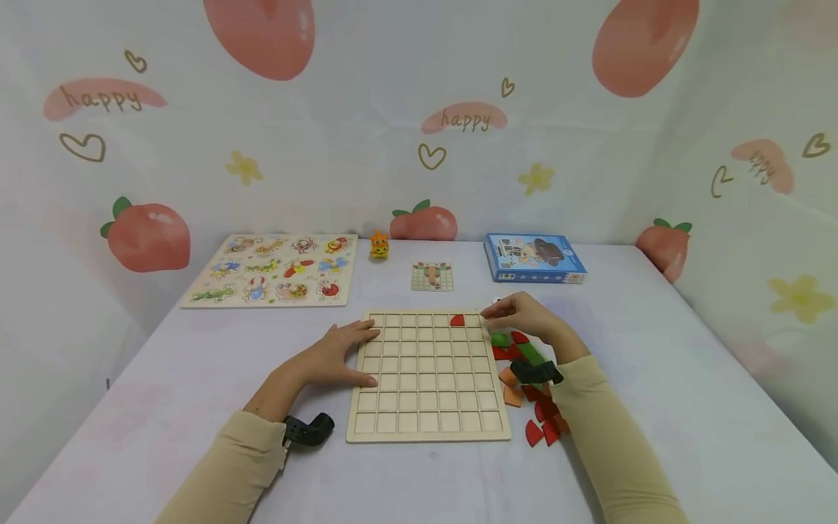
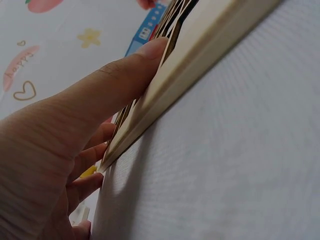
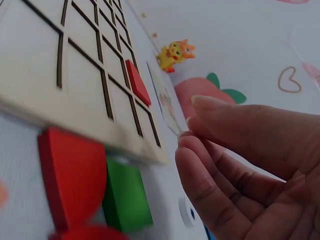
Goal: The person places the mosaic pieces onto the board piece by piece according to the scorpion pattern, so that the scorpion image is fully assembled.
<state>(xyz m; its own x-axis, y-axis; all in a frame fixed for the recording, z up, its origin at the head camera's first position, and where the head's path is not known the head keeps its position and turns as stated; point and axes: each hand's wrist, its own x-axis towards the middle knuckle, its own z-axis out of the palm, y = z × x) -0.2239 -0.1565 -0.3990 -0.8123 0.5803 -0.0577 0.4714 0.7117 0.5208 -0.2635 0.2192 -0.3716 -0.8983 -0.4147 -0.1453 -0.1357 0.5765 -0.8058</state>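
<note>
Steadying the grid board [image 1: 427, 437] with the left hand [image 1: 332, 356], spread wide along its edge. Poised by the far corner with the right hand [image 1: 524, 320], fingertips [image 3: 192, 167] narrowly parted, apparently holding nothing. Just left of those fingertips, a red piece [image 1: 457, 320] in a square; nearer than them, loose pieces [image 1: 533, 433] beside the board. Seemingly early in filling squares. Needed next, probably: pinching another piece, checking the pattern card [image 1: 432, 277] beyond the fingers.

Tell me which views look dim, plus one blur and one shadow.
Head view: bright, the grid board clear. Left wrist view: dimmer, a soft shadow on the white cloth beside the board. Right wrist view: also dim, the red piece at the bottom edge blurred.
</note>
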